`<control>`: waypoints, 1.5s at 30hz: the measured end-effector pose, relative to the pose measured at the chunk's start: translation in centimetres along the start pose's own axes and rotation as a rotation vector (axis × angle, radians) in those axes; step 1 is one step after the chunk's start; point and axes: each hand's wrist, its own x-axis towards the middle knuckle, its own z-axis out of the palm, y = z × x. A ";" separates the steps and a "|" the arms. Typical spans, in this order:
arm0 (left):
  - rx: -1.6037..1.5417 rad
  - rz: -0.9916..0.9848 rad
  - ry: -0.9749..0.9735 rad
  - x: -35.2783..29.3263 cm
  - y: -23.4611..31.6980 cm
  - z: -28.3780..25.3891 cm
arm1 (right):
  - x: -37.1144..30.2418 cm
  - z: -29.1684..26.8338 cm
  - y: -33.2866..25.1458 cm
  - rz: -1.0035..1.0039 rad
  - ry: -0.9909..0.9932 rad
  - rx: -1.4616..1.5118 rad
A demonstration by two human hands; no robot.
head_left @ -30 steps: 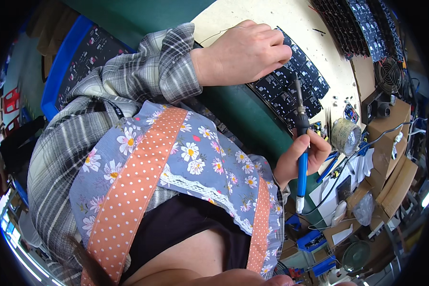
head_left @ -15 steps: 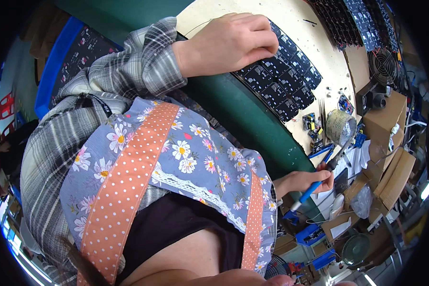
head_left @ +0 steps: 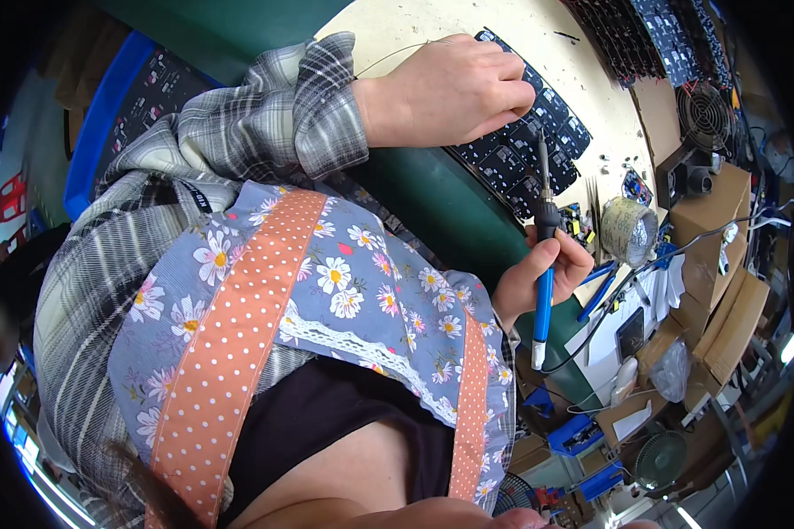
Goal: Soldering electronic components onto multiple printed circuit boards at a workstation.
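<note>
Blue soldering iron pinched by right hand; tape roll right of grip; left hand, hold undeterminable, partly obscures circuit boards.

Head-worn fisheye, looking down, near above left hand, right hand

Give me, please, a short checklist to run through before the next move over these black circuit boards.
1. Soldering iron held in the right hand: ok.
2. Iron tip pointing over the black circuit boards: ok.
3. Left hand apart from the tip: ok, though close.
4. Tip clear of the board surface: cannot tell from this angle.
5. Left fingertips' hold: cannot tell; they are hidden.
6. Iron hot: cannot tell.
</note>
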 end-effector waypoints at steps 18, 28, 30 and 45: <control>-0.009 -0.059 -0.037 -0.7 -0.4 -1.0 | 0.1 0.3 -1.1 0.081 0.053 0.015; -0.065 0.058 0.151 -0.2 -0.7 -2.3 | 1.0 -3.3 -0.5 -0.040 0.439 -0.242; -0.010 -0.012 0.080 0.2 0.0 -3.8 | 1.6 -4.7 -0.1 -0.126 0.721 -0.279; -0.012 0.083 -0.009 1.9 1.6 1.5 | 0.0 -2.6 0.3 -0.036 0.230 -0.057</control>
